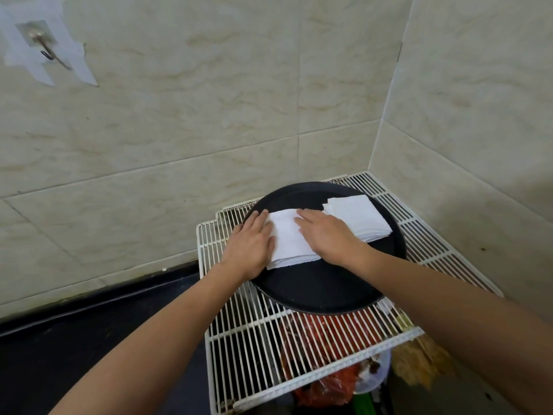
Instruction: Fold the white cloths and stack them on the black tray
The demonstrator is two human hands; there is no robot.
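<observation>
A round black tray (323,289) rests on a white wire rack. On its left half lies a folded white cloth (288,241). My left hand (250,245) lies flat on the cloth's left edge, fingers together. My right hand (327,233) presses flat on the cloth's right side, palm down. Behind my right hand, at the tray's back right, sits a stack of folded white cloths (359,215), its near edge partly hidden by that hand. Neither hand grips anything.
The white wire rack (248,348) stands in a tiled corner, walls at the back and right. Red bags (326,381) and other clutter show under the rack. A dark counter (89,339) runs to the left. A taped hook (42,46) hangs on the wall upper left.
</observation>
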